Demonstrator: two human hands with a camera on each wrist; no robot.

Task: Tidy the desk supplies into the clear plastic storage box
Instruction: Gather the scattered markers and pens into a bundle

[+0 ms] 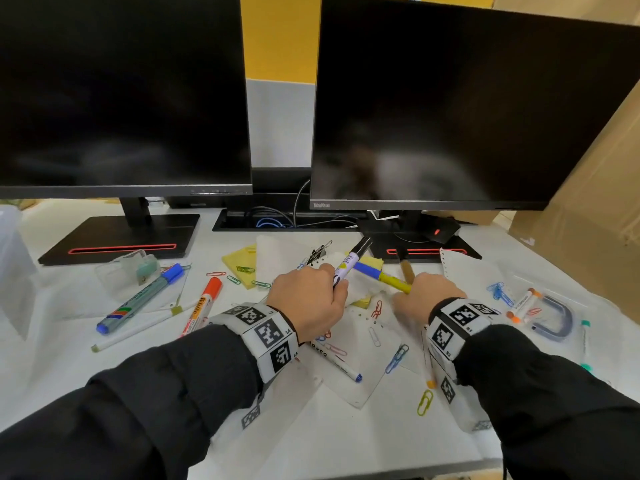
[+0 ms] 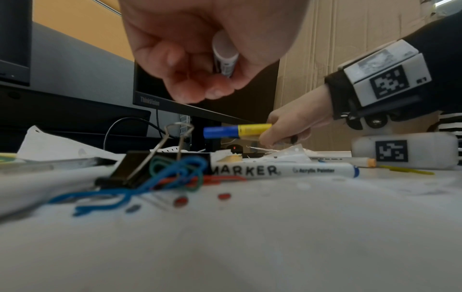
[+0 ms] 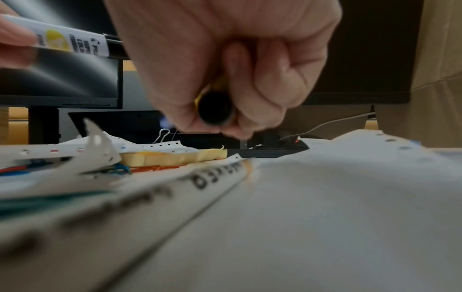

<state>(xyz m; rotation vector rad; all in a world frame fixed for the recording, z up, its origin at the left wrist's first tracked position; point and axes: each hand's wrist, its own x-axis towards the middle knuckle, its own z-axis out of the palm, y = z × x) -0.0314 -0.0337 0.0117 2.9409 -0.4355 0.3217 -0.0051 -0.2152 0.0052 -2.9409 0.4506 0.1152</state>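
My left hand (image 1: 329, 282) grips a white marker with a black cap (image 1: 350, 262) that points up toward the right monitor; its white butt end (image 2: 225, 56) shows among the curled fingers (image 2: 190, 79). My right hand (image 1: 414, 289) grips a yellow marker with a blue cap (image 1: 377, 274) that points left, just above crumpled paper. In the right wrist view its dark end (image 3: 215, 109) sits inside the right fist (image 3: 250, 69). A translucent plastic container (image 1: 12, 244), partly cut off, stands at the far left edge.
Loose on the white desk lie a blue-green marker (image 1: 142, 299), a red marker (image 1: 204, 301), a white acrylic marker (image 2: 282, 170), a black binder clip (image 1: 318, 252), yellow sticky notes (image 1: 239, 263) and several paper clips. Two monitors stand behind; a cardboard box (image 1: 588, 220) stands at the right.
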